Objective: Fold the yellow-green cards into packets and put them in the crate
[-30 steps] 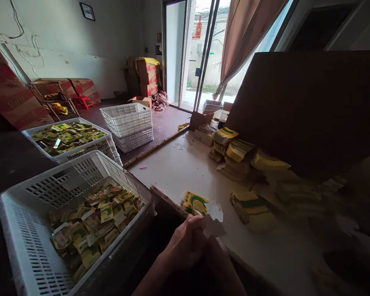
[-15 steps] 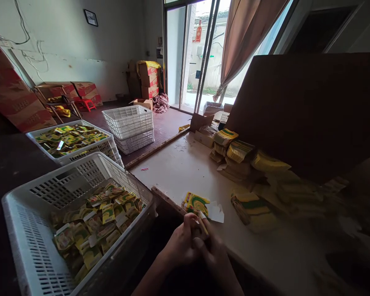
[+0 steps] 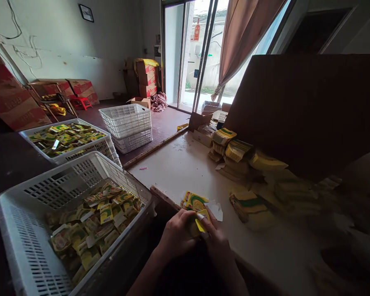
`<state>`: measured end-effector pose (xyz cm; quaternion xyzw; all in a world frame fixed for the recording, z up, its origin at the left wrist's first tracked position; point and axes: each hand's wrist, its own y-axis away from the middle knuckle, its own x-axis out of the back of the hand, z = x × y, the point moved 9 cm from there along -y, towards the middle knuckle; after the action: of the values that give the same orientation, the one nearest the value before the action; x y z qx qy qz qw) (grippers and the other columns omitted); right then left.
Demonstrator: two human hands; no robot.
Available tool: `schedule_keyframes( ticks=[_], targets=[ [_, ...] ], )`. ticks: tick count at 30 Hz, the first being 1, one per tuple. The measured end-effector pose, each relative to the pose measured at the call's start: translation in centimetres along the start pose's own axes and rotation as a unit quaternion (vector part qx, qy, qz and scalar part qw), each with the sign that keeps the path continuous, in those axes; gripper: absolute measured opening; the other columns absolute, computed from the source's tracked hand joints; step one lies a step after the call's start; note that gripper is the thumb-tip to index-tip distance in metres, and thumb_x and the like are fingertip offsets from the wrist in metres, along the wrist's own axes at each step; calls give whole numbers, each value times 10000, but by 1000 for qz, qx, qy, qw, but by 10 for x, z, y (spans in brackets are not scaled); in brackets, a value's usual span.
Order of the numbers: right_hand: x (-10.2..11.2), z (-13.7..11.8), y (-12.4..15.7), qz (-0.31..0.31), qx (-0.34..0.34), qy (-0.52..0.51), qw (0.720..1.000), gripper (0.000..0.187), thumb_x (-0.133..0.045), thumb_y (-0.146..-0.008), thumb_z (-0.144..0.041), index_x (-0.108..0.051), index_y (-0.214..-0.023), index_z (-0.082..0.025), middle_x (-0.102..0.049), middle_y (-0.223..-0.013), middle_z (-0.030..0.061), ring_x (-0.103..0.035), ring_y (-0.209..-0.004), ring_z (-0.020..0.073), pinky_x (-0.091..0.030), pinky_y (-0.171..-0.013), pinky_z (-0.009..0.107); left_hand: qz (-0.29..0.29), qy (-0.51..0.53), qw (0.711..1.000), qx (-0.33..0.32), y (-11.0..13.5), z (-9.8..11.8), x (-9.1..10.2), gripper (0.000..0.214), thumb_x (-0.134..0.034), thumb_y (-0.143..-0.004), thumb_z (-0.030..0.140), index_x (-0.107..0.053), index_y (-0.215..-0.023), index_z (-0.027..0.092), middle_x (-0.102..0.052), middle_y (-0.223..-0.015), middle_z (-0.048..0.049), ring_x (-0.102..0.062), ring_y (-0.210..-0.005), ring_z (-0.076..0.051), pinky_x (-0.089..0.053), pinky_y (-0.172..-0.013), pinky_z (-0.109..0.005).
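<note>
A small yellow carton point(image 3: 202, 220) is held between both my hands at the table's near edge. My left hand point(image 3: 179, 231) is closed around its left side. On the other side my right hand point(image 3: 215, 234) grips it, fingers over the top. Palms and part of the carton are hidden. Just beyond my fingers, a small pile of flat yellow-and-green cartons point(image 3: 195, 201) lies on the table, with a white flap point(image 3: 215, 209) sticking out to the right.
At left stands a white plastic crate point(image 3: 15, 230) with many yellow cartons inside. Behind it are a second filled crate point(image 3: 107, 144) and stacked crates point(image 3: 125, 121). Bundles of flat cartons point(image 3: 239, 150) lie along the table's right side. A wooden strip point(image 3: 164, 196) edges the table point(image 3: 172, 164).
The carton in my hands has turned, so more of its yellow face shows. My left hand has shifted slightly left. The whole view has moved a little.
</note>
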<state>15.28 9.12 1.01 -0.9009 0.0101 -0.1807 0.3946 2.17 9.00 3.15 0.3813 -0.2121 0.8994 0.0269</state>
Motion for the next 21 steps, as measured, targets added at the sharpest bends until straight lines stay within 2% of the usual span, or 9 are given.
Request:
schedule_keyframes(
  ticks=[3,5,9,13,15,16,18,20,21],
  targets=[
    [2,-2,-7,-57,-16,-22,998,270,-486,-923,-221,-738,-947,-128,-574,-1281,217,-611,-1143,253,-521,-913,289,-51,10,998,26,-1,-3,5,530,-697,-633,207,-603,-1147,125,-624,-1048,-93,-625,-936,-222,-509,-816,-337],
    [-1,0,-10,-133,-49,-71,987,276,-494,-901,-237,-738,-971,-127,-568,-1281,231,-595,-1176,263,-507,-947,341,-76,26,996,42,-2,-5,7,547,-694,-608,202,-623,-1145,127,-627,-1050,-89,-626,-930,-220,-502,-814,-333],
    [-16,24,3,-255,-213,-174,927,295,-622,-742,-259,-742,-983,-138,-527,-1340,204,-522,-1260,306,-451,-1017,422,-109,29,992,65,-3,-2,1,575,-679,-561,175,-653,-1132,112,-629,-1022,-101,-624,-916,-244,-498,-810,-349],
    [-25,46,21,-164,-292,-284,898,274,-682,-684,-285,-716,-923,-154,-508,-1369,160,-499,-1272,327,-437,-1032,430,-111,-4,990,91,-2,-1,-9,538,-678,-591,176,-664,-1125,114,-623,-1039,-120,-617,-932,-273,-495,-838,-385],
    [-30,50,26,-108,-278,-363,883,473,-687,-739,-303,-617,-1198,-217,-436,-1451,142,-496,-1287,302,-448,-1027,431,-69,58,993,76,-4,0,-2,501,-708,-621,194,-652,-1115,130,-633,-1045,-119,-621,-952,-269,-499,-847,-371],
    [-32,50,27,-85,-264,-392,877,604,-680,-773,-323,-494,-1345,-261,-382,-1494,141,-506,-1283,284,-458,-1020,431,0,114,991,70,-6,-1,12,497,-733,-624,210,-637,-1107,142,-641,-1032,-111,-629,-934,-253,-507,-828,-345],
    [-32,56,25,-45,-248,-381,890,737,-610,-850,-381,-239,-1482,-296,-319,-1528,160,-563,-1222,247,-505,-968,416,243,253,933,80,1,-18,64,507,-787,-610,280,-590,-1064,171,-655,-964,-76,-640,-831,-200,-519,-726,-273],
    [-32,67,20,-37,-261,-252,931,637,-531,-871,-389,-309,-1442,-216,-415,-1461,179,-625,-1121,227,-531,-931,401,491,398,765,124,28,-49,106,568,-809,-564,460,-531,-975,182,-633,-824,-21,-590,-610,-144,-481,-541,-232],
    [-34,73,17,-50,-272,-172,946,567,-511,-857,-365,-408,-1378,-168,-496,-1386,182,-635,-1097,232,-528,-937,407,549,473,672,152,37,-62,110,525,-697,-707,564,-516,-1024,186,-647,-887,-34,-628,-681,-162,-513,-592,-252]
  ],
)
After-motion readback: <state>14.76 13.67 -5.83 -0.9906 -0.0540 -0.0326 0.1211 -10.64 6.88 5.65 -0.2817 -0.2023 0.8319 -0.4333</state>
